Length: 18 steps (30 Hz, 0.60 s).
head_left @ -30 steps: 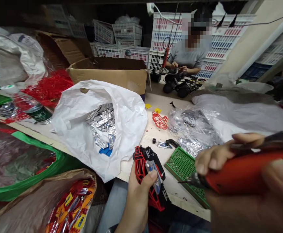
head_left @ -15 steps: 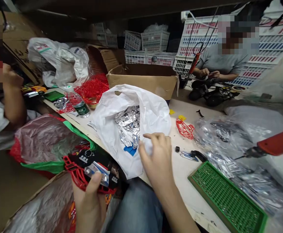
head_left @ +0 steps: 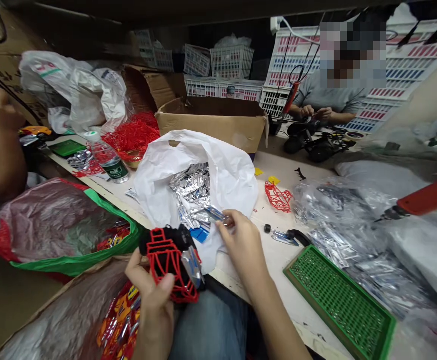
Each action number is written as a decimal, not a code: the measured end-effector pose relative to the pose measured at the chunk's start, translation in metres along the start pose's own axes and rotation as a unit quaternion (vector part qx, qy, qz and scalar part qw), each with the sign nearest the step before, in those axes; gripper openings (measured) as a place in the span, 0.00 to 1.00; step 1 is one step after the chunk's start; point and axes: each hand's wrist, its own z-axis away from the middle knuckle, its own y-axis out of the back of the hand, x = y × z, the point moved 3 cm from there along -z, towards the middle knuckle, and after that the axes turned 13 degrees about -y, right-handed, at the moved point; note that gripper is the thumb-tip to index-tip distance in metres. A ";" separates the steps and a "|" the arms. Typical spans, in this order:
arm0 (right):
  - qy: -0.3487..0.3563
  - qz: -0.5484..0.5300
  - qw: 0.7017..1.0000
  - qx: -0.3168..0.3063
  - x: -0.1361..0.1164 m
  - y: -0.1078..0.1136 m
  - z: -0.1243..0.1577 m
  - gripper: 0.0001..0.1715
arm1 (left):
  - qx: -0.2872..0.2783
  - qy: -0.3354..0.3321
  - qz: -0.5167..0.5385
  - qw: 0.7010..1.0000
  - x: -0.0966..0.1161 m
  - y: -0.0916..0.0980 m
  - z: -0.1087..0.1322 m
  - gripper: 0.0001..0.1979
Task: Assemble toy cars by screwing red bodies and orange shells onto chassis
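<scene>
At the bench edge before me, in the head view, my left hand [head_left: 152, 312] sits at seven o'clock, fingers wrapped tight around a red lattice frame [head_left: 165, 265] on a black body [head_left: 161, 240], with a silver part [head_left: 191, 265] lying against it. My right hand [head_left: 243, 245], at five o'clock, has finger and thumb pinched together on a small metal piece [head_left: 216, 216], just over the mouth of a white plastic bag [head_left: 226, 175] full of silver foil packets [head_left: 190, 195]. A piece this small seems best held near its end, with the frame kept steady. A green perforated tray [head_left: 338, 295] lies at four o'clock, and a red electric screwdriver [head_left: 428, 192] at three. The green label on the water bottle [head_left: 109, 160] at ten o'clock is too small to read, as is the lettering on the white crates [head_left: 293, 60].
</scene>
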 end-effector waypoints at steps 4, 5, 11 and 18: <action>0.020 -0.131 0.990 0.055 0.027 0.058 0.016 0.13 | -0.229 -0.025 -0.115 0.966 0.006 -0.017 0.018 0.37; 0.026 -0.166 0.984 0.063 0.033 0.073 0.023 0.13 | -0.306 -0.051 -0.152 0.938 0.007 -0.022 0.021 0.36; 0.183 -0.090 0.979 0.019 0.044 0.125 0.069 0.17 | -0.523 -0.303 -0.257 0.754 0.013 -0.050 0.027 0.50; 0.280 0.026 0.959 -0.014 0.062 0.122 0.082 0.14 | -0.522 -0.233 -0.235 0.786 0.004 -0.056 0.030 0.59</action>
